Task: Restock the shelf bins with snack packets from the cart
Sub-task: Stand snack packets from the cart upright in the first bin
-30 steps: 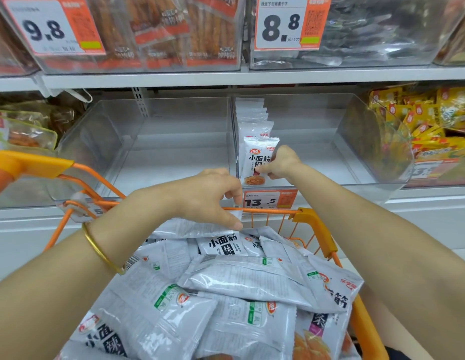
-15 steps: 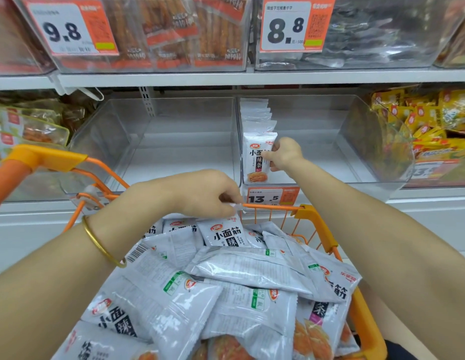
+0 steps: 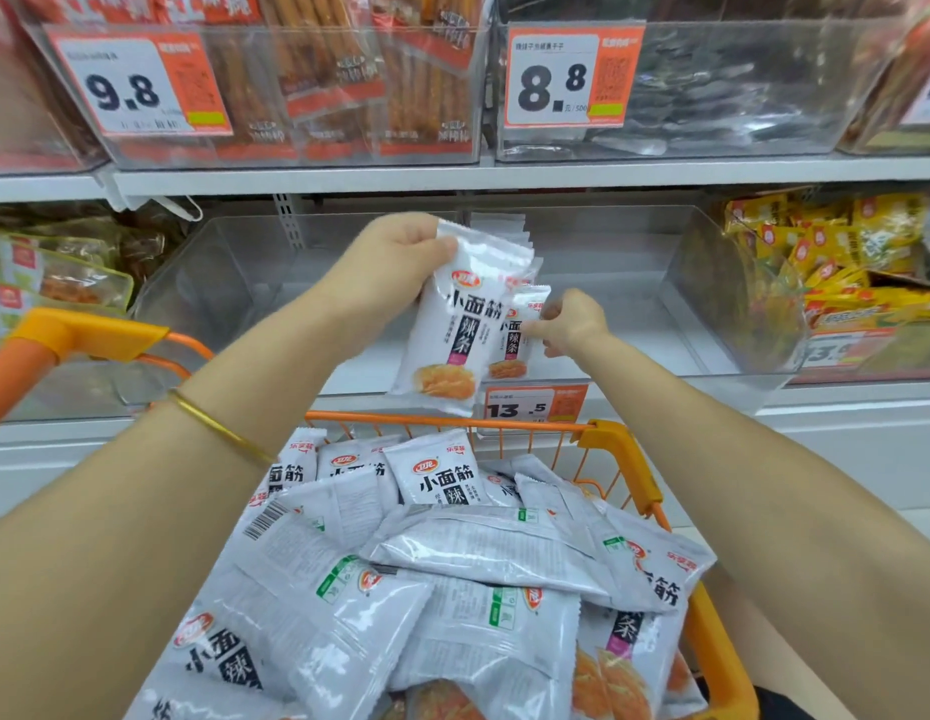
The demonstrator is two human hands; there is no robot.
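Packet (image 3: 452, 330) up, row (image 3: 509, 363) waiting

Packet hangs from the left hand (image 3: 395, 262), gripped by its top edge, in front of the bin (image 3: 733, 298) and above the cart (image 3: 624, 449). Right hand (image 3: 574, 324) reaches the row's front pack; pinching or merely touching, I cannot tell. Best to keep the print outward, seat it upright against the row, and brace the row so nothing topples.

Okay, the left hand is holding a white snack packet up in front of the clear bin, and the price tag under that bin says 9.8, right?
Not quite. In the head view the left hand does hold the white snack packet up in front of the clear bin, but the price tag under that bin says 13.5, not 9.8.
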